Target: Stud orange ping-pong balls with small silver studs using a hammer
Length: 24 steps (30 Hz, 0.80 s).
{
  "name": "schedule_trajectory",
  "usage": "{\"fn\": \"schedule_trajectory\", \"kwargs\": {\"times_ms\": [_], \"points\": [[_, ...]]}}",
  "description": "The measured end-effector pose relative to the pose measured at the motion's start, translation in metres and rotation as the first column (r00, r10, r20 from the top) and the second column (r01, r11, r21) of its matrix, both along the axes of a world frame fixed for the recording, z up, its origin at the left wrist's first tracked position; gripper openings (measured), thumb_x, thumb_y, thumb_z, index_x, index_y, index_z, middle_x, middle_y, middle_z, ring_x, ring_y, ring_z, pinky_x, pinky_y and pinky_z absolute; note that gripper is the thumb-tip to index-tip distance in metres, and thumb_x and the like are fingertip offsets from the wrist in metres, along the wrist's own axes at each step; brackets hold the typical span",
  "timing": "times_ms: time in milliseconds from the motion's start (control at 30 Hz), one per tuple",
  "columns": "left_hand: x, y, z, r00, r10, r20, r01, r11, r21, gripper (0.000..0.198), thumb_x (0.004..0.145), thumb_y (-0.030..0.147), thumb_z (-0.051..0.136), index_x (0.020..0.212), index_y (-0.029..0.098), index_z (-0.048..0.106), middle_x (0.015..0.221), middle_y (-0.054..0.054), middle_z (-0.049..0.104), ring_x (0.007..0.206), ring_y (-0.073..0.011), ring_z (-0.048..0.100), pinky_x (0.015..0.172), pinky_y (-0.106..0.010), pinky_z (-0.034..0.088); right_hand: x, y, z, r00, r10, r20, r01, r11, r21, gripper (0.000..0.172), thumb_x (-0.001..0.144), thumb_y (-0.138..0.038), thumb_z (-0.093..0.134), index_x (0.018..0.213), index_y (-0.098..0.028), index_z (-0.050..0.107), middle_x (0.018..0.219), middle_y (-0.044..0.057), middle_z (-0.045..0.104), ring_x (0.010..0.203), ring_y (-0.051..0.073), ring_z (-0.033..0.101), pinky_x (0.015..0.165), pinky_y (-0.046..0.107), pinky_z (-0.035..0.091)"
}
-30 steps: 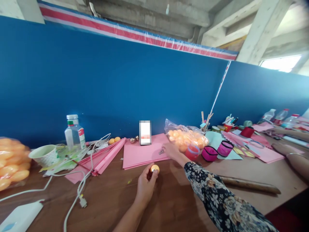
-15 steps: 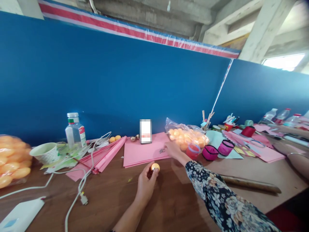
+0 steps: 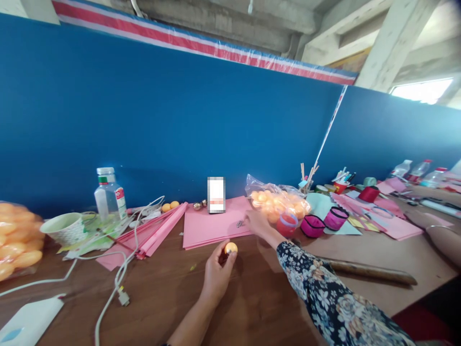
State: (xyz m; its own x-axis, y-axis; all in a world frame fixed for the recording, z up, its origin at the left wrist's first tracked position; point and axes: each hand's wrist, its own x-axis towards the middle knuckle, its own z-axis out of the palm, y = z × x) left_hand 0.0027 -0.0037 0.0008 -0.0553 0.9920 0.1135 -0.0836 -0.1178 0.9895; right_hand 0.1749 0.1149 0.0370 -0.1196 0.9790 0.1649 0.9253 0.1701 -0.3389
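Note:
My left hand (image 3: 218, 271) is closed around an orange ping-pong ball (image 3: 231, 248) just above the brown table. A small shiny spot shows on the ball by my thumb; what it is I cannot make out. My right hand (image 3: 260, 224), below a dark floral sleeve, rests at the right side of a stack of pink paper sheets (image 3: 207, 230). Its fingertips are drawn together beside a little pile of small grey pieces (image 3: 239, 224) on the top sheet. Whether a piece is between those fingers is hidden.
A clear bag of orange balls (image 3: 275, 202) and a red cup (image 3: 287, 223) stand by my right wrist. A wooden stick (image 3: 370, 271) lies under the right forearm. White cables (image 3: 122, 269) and a paper bowl (image 3: 66, 227) are left. Another person's arm (image 3: 441, 240) is far right.
The whole view has shifted slightly to the right, so things sit a little further left. Both hands keep nearly the same pose, the left still on the ball.

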Motion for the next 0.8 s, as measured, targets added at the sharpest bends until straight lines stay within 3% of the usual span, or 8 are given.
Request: {"fn": "schedule_trajectory", "kwargs": {"times_ms": [233, 433, 500, 567, 633, 800], "points": [[0.001, 0.003, -0.003, 0.995, -0.021, 0.093, 0.023, 0.999, -0.023, 0.053, 0.064, 0.029, 0.065, 0.114, 0.014, 0.053, 0.11, -0.011, 0.061, 0.096, -0.021, 0.059, 0.086, -0.032, 0.045, -0.002, -0.009, 0.002, 0.955, 0.025, -0.297, 0.007, 0.994, 0.109, 0.018, 0.073, -0.011, 0.043, 0.085, -0.015, 0.056, 0.087, 0.006, 0.062, 0.083, 0.016, 0.056, 0.075, 0.026, 0.04], [0.001, 0.001, 0.001, 0.996, 0.065, 0.063, -0.064, 0.998, -0.021, 0.045, 0.062, 0.03, 0.067, 0.104, 0.017, 0.059, 0.109, -0.009, 0.061, 0.098, -0.0202, 0.057, 0.085, -0.029, 0.046, -0.018, -0.044, -0.001, 0.817, 0.118, -0.565, -0.099, 0.993, 0.064, 0.02, 0.081, -0.028, 0.039, 0.086, -0.014, 0.054, 0.073, 0.003, 0.062, 0.062, 0.012, 0.059, 0.058, 0.023, 0.047], [0.002, 0.0, 0.003, 0.996, 0.06, 0.066, -0.058, 0.998, -0.031, 0.045, 0.063, 0.03, 0.066, 0.105, 0.017, 0.056, 0.105, -0.008, 0.062, 0.094, -0.0192, 0.059, 0.082, -0.029, 0.047, -0.025, -0.058, -0.003, 0.74, 0.135, -0.659, -0.16, 0.987, 0.022, 0.021, 0.081, -0.032, 0.041, 0.081, -0.015, 0.053, 0.067, 0.002, 0.06, 0.059, 0.012, 0.058, 0.056, 0.023, 0.047], [0.002, -0.001, 0.004, 0.996, 0.049, 0.08, -0.046, 0.998, -0.031, 0.044, 0.064, 0.03, 0.065, 0.105, 0.016, 0.052, 0.098, -0.008, 0.063, 0.087, -0.0179, 0.061, 0.078, -0.03, 0.048, -0.03, -0.072, -0.003, 0.57, 0.102, -0.815, -0.235, 0.971, -0.043, 0.018, 0.077, -0.033, 0.047, 0.076, -0.016, 0.053, 0.066, 0.0, 0.058, 0.06, 0.012, 0.057, 0.055, 0.023, 0.047], [0.003, -0.001, 0.005, 0.996, 0.04, 0.075, -0.039, 0.999, -0.018, 0.04, 0.066, 0.03, 0.064, 0.101, 0.016, 0.05, 0.09, -0.006, 0.063, 0.081, -0.017, 0.062, 0.075, -0.03, 0.049, -0.032, -0.082, -0.004, 0.451, 0.071, -0.89, -0.263, 0.963, -0.056, 0.014, 0.074, -0.032, 0.053, 0.074, -0.018, 0.053, 0.064, -0.002, 0.056, 0.058, 0.011, 0.055, 0.054, 0.021, 0.045], [0.003, -0.003, 0.007, 0.998, 0.016, 0.057, -0.013, 0.999, -0.045, 0.039, 0.068, 0.032, 0.062, 0.102, 0.016, 0.052, 0.093, -0.008, 0.064, 0.085, -0.0191, 0.061, 0.073, -0.03, 0.049, -0.031, -0.096, -0.008, 0.336, 0.04, -0.941, -0.276, 0.96, -0.057, 0.016, 0.072, -0.033, 0.059, 0.075, -0.018, 0.055, 0.061, -0.003, 0.054, 0.054, 0.009, 0.05, 0.052, 0.021, 0.042]]}}
